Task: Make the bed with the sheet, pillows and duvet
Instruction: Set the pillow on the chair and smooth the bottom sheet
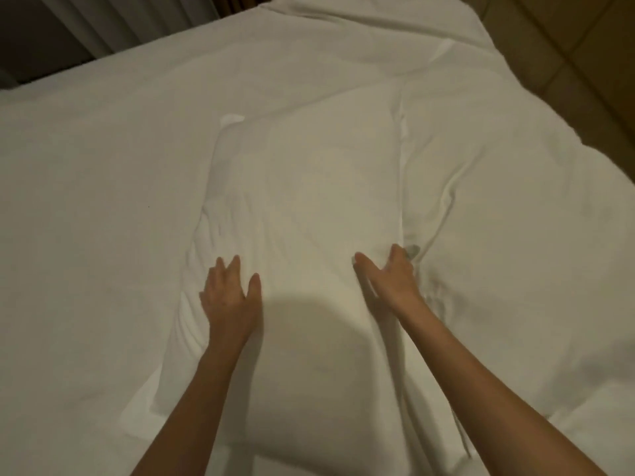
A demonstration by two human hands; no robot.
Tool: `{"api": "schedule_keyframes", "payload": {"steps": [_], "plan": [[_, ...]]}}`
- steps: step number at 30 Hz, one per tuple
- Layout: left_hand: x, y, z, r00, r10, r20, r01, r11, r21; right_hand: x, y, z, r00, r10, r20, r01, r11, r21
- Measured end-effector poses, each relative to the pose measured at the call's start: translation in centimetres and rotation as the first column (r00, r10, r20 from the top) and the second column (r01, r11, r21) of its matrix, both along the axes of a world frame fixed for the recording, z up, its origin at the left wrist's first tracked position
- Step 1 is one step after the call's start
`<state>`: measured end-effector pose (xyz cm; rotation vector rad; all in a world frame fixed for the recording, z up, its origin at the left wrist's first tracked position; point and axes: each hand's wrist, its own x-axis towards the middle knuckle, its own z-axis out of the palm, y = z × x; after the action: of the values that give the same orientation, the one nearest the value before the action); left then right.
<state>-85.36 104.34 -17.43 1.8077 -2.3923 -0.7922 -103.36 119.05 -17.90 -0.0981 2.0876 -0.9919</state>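
White pillow [302, 207] lies flat, lengthwise on the smooth white sheet [86, 201]; rumpled white duvet [498, 207] bunched against its right side.

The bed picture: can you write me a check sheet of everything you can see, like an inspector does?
Surface: white sheet lies fairly flat over the bed's left part.
Job's things: one white pillow lies in the middle, lengthwise away from the camera; crumpled duvet is bunched along its right side.
Clutter: nothing seen.
Grippers: left hand rests flat, fingers spread, on the pillow's left part; right hand presses at the pillow's right edge beside the duvet. Neither is closed on anything.
Cables: nothing seen.
Surroundings: pale curtain at the upper left; tiled floor at the upper right.
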Motion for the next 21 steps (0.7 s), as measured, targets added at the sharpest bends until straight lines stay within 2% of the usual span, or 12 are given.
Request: {"api": "schedule_keyframes", "payload": {"steps": [3, 5, 8, 12, 16, 18, 21], "plan": [[-0.2, -2.6, -2.4, 0.986, 0.152, 0.064, -0.146, 0.986, -0.083, -0.8, -4.5, -1.9, 0.996, -0.085, 0.032, 0.081, 0.992, 0.099], [-0.1, -4.4, -3.8, 0.981, 0.177, 0.083, -0.171, 0.982, -0.084, -0.7, -6.1, -3.3, 0.993, -0.118, 0.006, 0.115, 0.979, 0.171], [-0.4, -8.2, -5.2, 0.973, 0.209, 0.096, -0.204, 0.977, -0.056, -0.1, -6.6, -5.2, 0.992, -0.107, -0.072, 0.119, 0.973, 0.199], [-0.5, -13.5, -6.1, 0.951, 0.306, 0.043, -0.309, 0.938, 0.157, 0.3, -6.0, -6.3, 0.979, -0.107, -0.171, 0.142, 0.968, 0.205], [1.1, -16.3, -6.5, 0.951, 0.31, -0.003, -0.287, 0.884, 0.369, 0.3, -5.4, -6.4, 0.969, -0.125, -0.214, 0.165, 0.97, 0.177], [1.8, -15.8, -6.1, 0.94, 0.336, -0.055, -0.283, 0.86, 0.424, 0.4, -4.9, -5.9, 0.968, -0.138, -0.21, 0.168, 0.977, 0.133], [2.7, -13.7, -4.0, 0.916, 0.361, -0.173, -0.274, 0.88, 0.389, 0.6, -3.8, -4.2, 0.959, -0.162, -0.231, 0.175, 0.984, 0.034]]}}
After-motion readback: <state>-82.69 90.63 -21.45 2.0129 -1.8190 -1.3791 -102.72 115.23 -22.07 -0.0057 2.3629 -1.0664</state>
